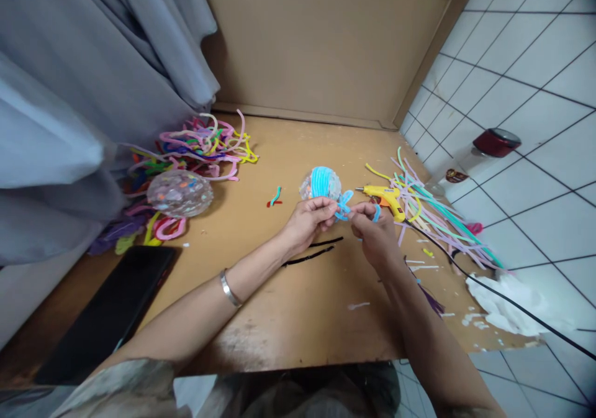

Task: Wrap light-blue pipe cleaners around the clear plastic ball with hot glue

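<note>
My left hand pinches a light-blue pipe cleaner that is bent into several loops. On its other side, the fingers of my right hand are closed on the same pipe cleaner, and a blue curl stands up at that hand. Just beyond my fingers sits a clear ball with coloured specks, a band of blue pipe cleaner wrapped over its middle. Two short black pipe cleaners lie on the table under my left wrist. Small teal and red pieces lie to the left of the ball.
A yellow glue gun lies right of my hands, its black cord trailing right. Around it are loose pipe cleaners. A second speckled ball, a pipe-cleaner heap and a black tablet-like slab occupy the left.
</note>
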The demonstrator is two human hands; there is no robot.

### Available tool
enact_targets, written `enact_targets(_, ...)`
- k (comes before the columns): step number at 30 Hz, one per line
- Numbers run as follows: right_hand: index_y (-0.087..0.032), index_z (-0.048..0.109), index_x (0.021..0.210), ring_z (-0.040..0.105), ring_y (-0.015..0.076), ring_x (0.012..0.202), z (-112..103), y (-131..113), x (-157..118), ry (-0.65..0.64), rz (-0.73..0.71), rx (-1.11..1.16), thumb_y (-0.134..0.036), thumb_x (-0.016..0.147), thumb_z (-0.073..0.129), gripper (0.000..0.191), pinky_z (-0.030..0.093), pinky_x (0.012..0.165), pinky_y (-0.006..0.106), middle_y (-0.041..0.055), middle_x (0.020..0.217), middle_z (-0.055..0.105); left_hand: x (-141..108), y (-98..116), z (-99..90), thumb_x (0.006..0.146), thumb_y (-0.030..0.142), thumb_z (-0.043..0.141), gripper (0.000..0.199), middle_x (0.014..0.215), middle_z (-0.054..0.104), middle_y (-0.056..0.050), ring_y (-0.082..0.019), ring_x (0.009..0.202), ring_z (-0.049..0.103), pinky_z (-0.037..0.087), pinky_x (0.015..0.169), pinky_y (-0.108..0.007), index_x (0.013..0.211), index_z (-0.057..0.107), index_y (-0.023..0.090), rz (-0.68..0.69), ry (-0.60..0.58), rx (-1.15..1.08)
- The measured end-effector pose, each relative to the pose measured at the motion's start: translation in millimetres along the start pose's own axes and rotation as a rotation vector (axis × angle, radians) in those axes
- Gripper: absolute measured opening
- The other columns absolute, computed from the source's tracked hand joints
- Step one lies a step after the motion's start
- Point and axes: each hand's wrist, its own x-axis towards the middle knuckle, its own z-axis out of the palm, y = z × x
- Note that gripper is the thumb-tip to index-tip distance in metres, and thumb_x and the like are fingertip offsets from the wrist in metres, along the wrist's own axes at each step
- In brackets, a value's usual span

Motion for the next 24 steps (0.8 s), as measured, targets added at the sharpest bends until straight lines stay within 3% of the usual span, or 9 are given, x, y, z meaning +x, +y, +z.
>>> enact_targets(5,-0.018,0.061,0.068,0.027,0.0061,0.042,-2.7,-3.5,-2.0,-0.056,0.063,0.046,-0.036,0.068,0.065,0.018,0.023,0.044,0.023,-0.0085,0.045,0.037,-0.1,1.9,0.0,0.063,0.033,0.082,0.030,0.057,0.053,0.004,-0.003,0.049,0.043,0.031,0.047,-0.015,0.072,0.063,0.011,-0.052,-0.024,-0.059)
enact_targets(11,-0.019,0.057,0.075,0.025,0.0048,0.042,-9.5,-24.4,-2.1,-0.068,0.116,0.030,-0.035,0.068,0.066,0.020,0.017,0.040,0.020,-0.0094,0.050,0.036,1.2,9.0,-5.9,0.071,0.035,0.075,0.028,0.055,0.054,0.005,-0.004,0.041,0.044,0.027,0.040,-0.016,0.074,0.054,0.016,-0.032,0.002,0.030)
enact_targets(14,-0.021,0.050,0.073,0.021,0.0035,0.039,-17.9,-35.7,3.9,-0.141,0.237,0.192,-0.034,0.064,0.064,0.021,0.013,0.038,0.019,-0.0095,0.053,0.037,1.0,9.2,-8.8,0.074,0.034,0.068,0.022,0.051,0.054,0.005,-0.004,0.038,0.043,0.027,0.039,-0.016,0.075,0.055,0.016,-0.083,-0.032,0.220)
enact_targets(18,-0.022,0.050,0.077,0.024,0.0047,0.037,-33.2,-48.6,7.1,-0.386,0.381,0.303,-0.042,0.071,0.058,0.023,0.014,0.035,0.018,-0.0074,0.056,0.043,-2.3,10.3,-13.0,0.076,0.028,0.060,0.014,0.050,0.052,0.005,-0.005,0.040,0.044,0.033,0.043,-0.017,0.073,0.061,0.015,-0.192,-0.212,0.565)
enact_targets(21,-0.024,0.050,0.082,0.025,0.0058,0.035,-39.2,-53.9,2.2,-0.540,0.363,0.365,-0.055,0.077,0.052,0.032,0.016,0.032,0.018,-0.0062,0.057,0.047,-4.4,14.1,-16.5,0.075,0.024,0.059,0.013,0.054,0.056,0.003,-0.007,0.047,0.047,0.034,0.047,-0.018,0.069,0.067,0.015,-0.115,-0.369,0.857)
enact_targets(24,-0.025,0.048,0.084,0.028,0.0074,0.035,-34.3,-53.0,-2.3,-0.559,0.301,0.387,-0.065,0.079,0.047,0.040,0.022,0.032,0.020,-0.0052,0.059,0.051,-5.4,15.6,-16.4,0.075,0.023,0.060,0.013,0.061,0.062,0.001,-0.010,0.055,0.051,0.035,0.052,-0.019,0.073,0.070,0.015,0.030,-0.380,1.033)
